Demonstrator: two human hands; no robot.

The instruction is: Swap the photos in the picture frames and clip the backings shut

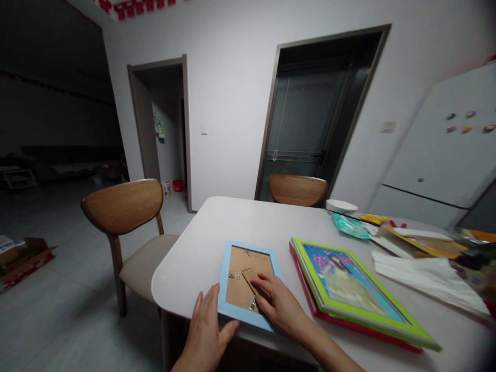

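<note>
A light-blue picture frame (pixel 275 261) lies face down near the table's front edge, its brown backing board (pixel 237 258) showing. Small metal clips sit along the board's edges, one clip (pixel 234 277) at the left and another (pixel 252 305) at the near side. My left hand (pixel 207 323) braces the frame's near left corner, fingers along the side and thumb at the front edge. Over the board's right part rests my right hand (pixel 281 305), fingers apart and curved, their tips close to the near clip. Part of the board is hidden beneath it.
Right of the blue frame, a green picture frame (pixel 321 292) lies face up on a red frame (pixel 310 297). Farther right are white paper (pixel 426 274), a teal packet (pixel 351 226) and a white bowl (pixel 341 206). Wooden chairs (pixel 124 206) stand around the white table (pixel 186 248).
</note>
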